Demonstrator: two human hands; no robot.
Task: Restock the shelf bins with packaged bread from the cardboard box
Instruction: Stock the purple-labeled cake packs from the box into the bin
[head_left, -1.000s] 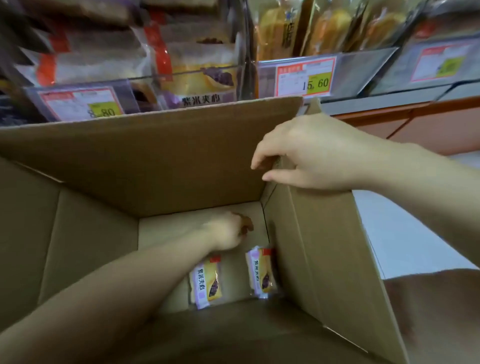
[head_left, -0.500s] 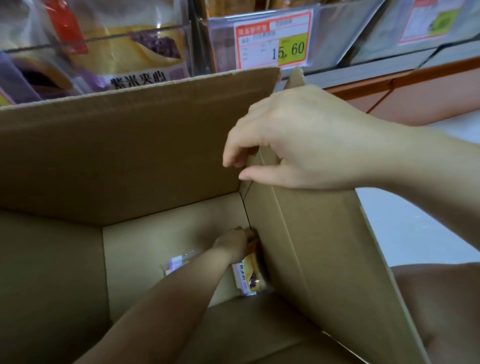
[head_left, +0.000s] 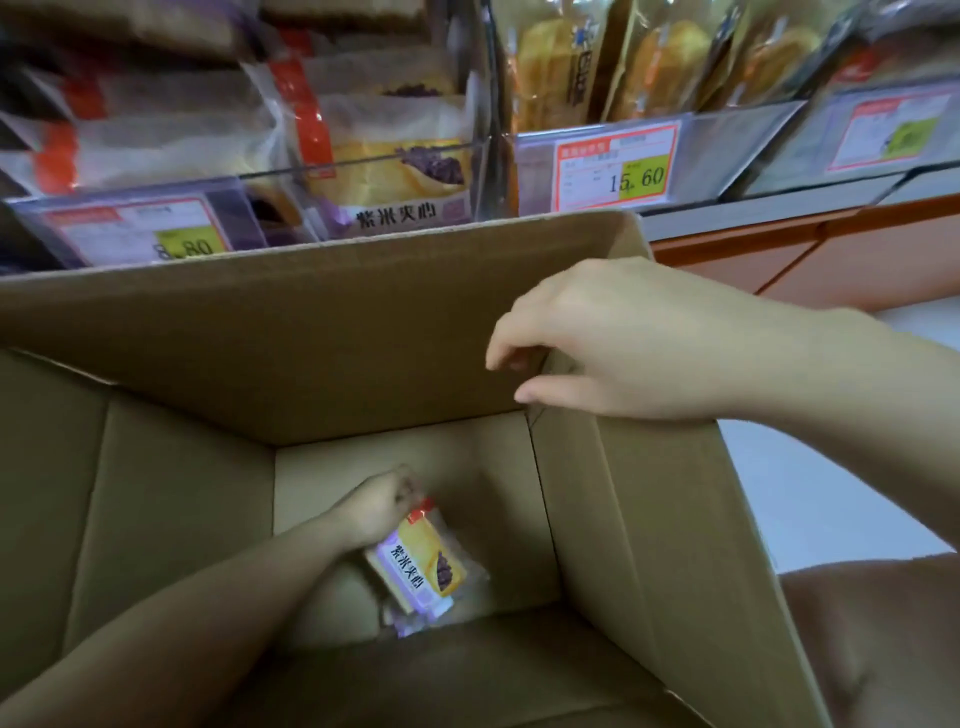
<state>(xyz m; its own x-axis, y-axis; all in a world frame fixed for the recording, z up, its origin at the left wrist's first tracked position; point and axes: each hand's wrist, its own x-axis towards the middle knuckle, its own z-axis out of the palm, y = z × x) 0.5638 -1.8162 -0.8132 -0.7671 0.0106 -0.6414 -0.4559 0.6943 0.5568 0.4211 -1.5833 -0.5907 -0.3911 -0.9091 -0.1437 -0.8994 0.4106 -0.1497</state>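
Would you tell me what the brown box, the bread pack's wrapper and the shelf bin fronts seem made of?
Big brown box: likely matte corrugated cardboard, by its creased folds and raw edges. Purple-and-yellow bread pack in the left hand: seemingly glossy thin plastic film, crinkled and clear at the edge. Shelf bin fronts: clear rigid plastic, perhaps acrylic; goods show through.

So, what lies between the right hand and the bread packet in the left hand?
Nothing but bare cardboard: the inner corner of the box, from right hand down to bread packet. Head view.
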